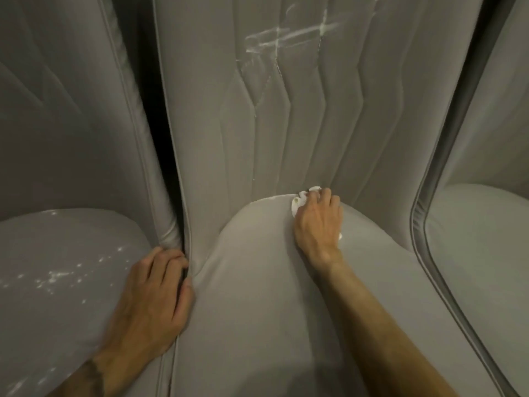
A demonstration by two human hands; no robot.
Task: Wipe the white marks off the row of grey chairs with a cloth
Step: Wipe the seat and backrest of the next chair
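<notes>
At the back crease of the middle seat cushion (286, 296), our right hand (317, 222) clenches the white cloth (297, 203) while our left hand (154, 293) braces, empty, on the seat edge; we risk missing the white streaks (286, 35) above on the backrest.

A narrow dark gap (156, 144) runs upright; its inside is unreadable.

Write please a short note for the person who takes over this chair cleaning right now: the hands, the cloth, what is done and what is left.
Right hand: shut on the white cloth, pressing it at the back of the middle seat cushion, where it meets the backrest.
Left hand: no cloth, fingers resting at the gap between the left and middle chairs.
Done: middle seat cushion looks mostly free of marks.
Left: white streaks high on the middle backrest; white specks on the left seat.
</notes>
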